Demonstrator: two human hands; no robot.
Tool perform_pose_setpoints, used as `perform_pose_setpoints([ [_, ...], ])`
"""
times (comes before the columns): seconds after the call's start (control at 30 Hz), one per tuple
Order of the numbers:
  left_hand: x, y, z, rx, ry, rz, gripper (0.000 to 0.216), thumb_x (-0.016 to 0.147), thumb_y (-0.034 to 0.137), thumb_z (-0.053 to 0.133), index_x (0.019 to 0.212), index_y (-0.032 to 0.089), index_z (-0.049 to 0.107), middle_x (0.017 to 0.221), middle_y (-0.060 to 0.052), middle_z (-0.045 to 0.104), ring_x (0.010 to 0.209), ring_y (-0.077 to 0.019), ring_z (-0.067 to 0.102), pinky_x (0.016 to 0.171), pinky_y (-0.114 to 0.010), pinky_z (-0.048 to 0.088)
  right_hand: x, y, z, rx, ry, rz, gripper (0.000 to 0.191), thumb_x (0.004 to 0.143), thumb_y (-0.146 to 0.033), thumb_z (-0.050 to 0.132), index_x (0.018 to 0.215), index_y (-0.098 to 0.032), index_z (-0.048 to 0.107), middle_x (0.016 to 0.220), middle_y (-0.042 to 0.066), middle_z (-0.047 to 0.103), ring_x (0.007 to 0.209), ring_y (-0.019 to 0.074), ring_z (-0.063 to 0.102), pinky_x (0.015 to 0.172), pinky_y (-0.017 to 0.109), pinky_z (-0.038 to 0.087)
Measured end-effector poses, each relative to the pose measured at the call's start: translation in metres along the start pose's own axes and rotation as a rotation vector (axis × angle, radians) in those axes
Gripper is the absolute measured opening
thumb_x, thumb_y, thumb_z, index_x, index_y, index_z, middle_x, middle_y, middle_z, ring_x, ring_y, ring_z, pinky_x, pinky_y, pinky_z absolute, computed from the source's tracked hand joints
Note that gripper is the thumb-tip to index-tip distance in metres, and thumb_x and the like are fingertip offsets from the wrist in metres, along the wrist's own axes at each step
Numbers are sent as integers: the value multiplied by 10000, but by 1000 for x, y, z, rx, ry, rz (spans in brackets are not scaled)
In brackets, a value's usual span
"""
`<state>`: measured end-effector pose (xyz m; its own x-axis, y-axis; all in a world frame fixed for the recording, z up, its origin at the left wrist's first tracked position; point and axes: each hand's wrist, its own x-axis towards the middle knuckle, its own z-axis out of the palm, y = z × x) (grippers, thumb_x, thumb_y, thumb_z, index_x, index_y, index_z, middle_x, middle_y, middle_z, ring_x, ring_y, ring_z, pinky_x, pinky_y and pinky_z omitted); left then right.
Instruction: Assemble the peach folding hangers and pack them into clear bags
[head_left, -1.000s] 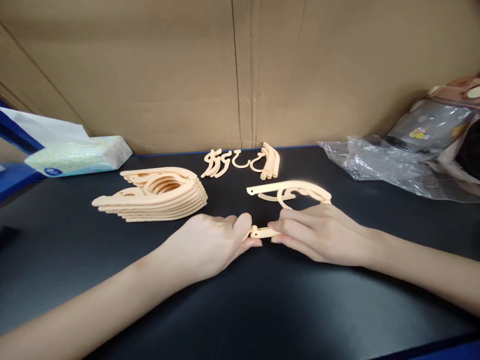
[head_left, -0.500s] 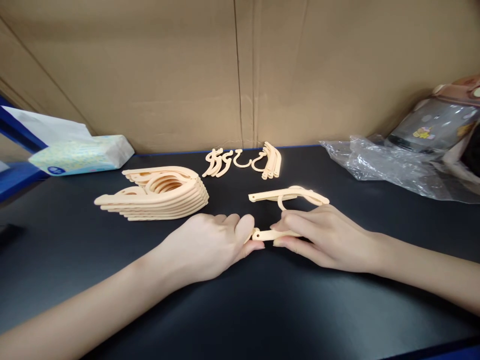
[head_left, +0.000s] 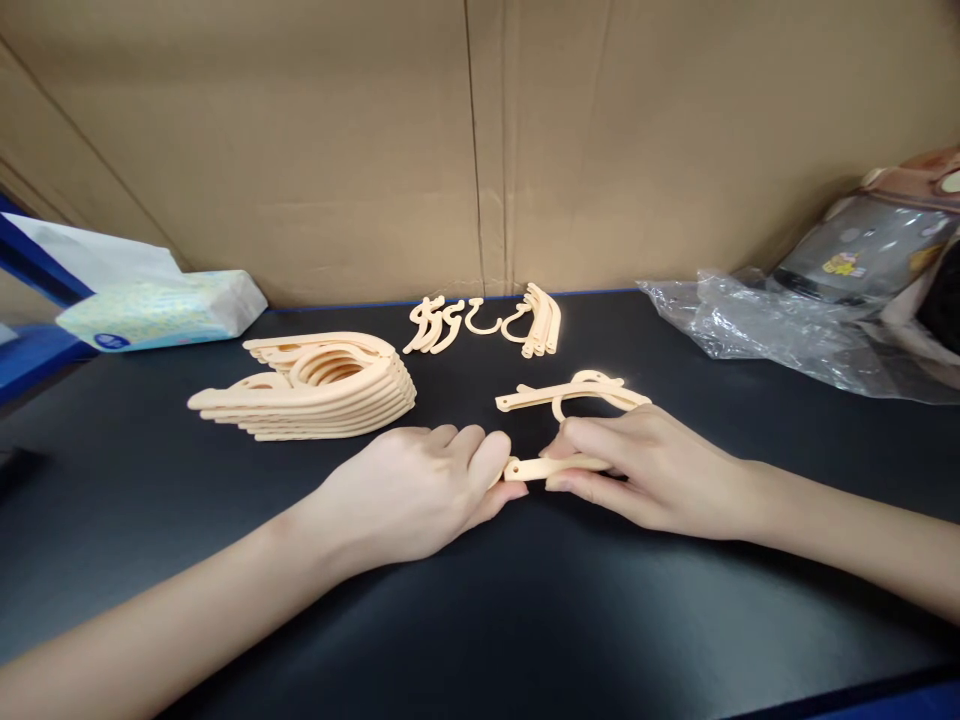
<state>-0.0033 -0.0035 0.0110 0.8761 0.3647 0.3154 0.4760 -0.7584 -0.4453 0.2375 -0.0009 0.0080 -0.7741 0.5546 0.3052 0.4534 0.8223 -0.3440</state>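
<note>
Head view: left hand (head_left: 439, 490) in from 8 o'clock, knuckles up, fingers curled, thumb under, clamped at the holed end of cream curved plastic strip (head_left: 538, 469) at 5 o'clock. Right hand (head_left: 649, 470) in from 4, thumb and fingers pinching the same strip. Cream plastic hanger stack (head_left: 330, 395) at 9, on black counter (head_left: 480, 620).

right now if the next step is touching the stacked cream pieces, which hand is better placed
Probably the left hand: the stacked cream pieces lie just beyond it, on its side. The right hand is farther from them. Both hands grip the cream part between them, though.
</note>
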Motion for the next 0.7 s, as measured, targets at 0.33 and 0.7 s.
perform_pose_setpoints([
  [0.33,0,1,1,-19,10,5,354,1026,297,280,724,187,430,559,41,481,429,-131,516,409,-290,287,0,1,0,9,-6,-21,164,985,-270,450,925,-174,568,791,-5,649,602,90,541,568,212,381],
  [0.7,1,0,0,24,6,25,327,1014,304,337,720,192,427,570,38,485,444,-135,497,432,-288,278,1,2,-2,69,-62,17,190,988,-286,439,942,-174,586,834,17,666,683,117,590,614,235,415],
])
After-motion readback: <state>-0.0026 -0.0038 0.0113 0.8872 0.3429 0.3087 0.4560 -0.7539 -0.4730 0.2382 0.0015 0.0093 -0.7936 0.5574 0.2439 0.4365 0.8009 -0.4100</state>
